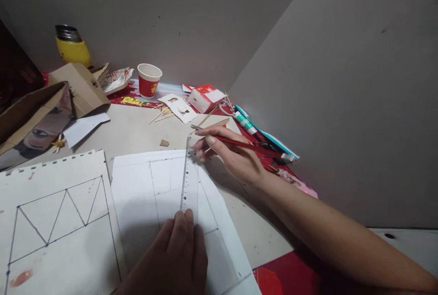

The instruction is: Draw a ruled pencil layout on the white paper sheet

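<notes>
We see the left hand at the bottom of the view, lying flat with the fingers together and stretched forward. Its fingertips press the near end of a clear ruler, so the hand is pressed down on it and not wrapped around it. The ruler lies on a white sheet with thin pencil lines, and it runs away from us toward the far edge of this sheet.

The right arm comes in from the lower right corner and crosses the table at a slant, with the forearm low over the surface. The right hand is at the far end of the ruler. Its fingers are closed on a red pencil, and the pencil tip meets the paper just beside the top of the ruler. The back end of the pencil points to the right, toward the wall.

To the left of the white sheet lies a second sheet with a drawing of triangles in a frame. Farther back we see a red paper cup, a small red and white box, some wooden sticks, a brown cardboard piece and a yellow flask.
</notes>
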`<state>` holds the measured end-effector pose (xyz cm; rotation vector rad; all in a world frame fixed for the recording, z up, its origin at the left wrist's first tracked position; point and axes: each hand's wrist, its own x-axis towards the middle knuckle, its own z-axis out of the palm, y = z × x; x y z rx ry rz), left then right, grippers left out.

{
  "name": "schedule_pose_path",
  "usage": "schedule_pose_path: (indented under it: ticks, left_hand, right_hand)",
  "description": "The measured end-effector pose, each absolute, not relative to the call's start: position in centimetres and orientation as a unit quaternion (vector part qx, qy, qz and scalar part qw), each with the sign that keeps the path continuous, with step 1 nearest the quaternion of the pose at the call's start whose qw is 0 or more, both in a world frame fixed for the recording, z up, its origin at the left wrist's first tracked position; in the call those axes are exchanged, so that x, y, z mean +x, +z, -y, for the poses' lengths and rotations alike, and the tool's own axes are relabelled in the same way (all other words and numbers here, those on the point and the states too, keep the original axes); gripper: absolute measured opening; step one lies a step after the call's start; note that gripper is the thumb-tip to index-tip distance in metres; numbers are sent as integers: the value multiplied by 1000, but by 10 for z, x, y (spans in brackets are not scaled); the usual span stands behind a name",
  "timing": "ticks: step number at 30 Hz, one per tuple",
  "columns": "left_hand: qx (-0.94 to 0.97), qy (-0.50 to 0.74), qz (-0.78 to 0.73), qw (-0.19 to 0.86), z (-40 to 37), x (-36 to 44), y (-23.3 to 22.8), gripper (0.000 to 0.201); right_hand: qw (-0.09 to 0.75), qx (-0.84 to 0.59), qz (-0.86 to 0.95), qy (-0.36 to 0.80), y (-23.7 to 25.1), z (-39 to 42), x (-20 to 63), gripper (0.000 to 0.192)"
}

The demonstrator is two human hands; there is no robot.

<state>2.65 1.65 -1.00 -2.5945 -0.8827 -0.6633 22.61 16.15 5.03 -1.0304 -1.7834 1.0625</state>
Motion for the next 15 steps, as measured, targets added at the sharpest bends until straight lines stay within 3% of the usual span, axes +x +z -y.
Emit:
schedule_pose_path:
  ticks: [4,10,15]
  left_hand:
    - [-912,-237,295,159,-17,25,-8,48]
    - [-906,-269,280,171,-13,29,-5,33]
    - [-905,-268,288,164,-13,31,3,33]
  right_hand:
    - [309,-352,858,211,48,-172,240,27]
    - [89,-250,958,107,58,-176,251,47]
    - [16,-234,970,65,66,-173,255,50]
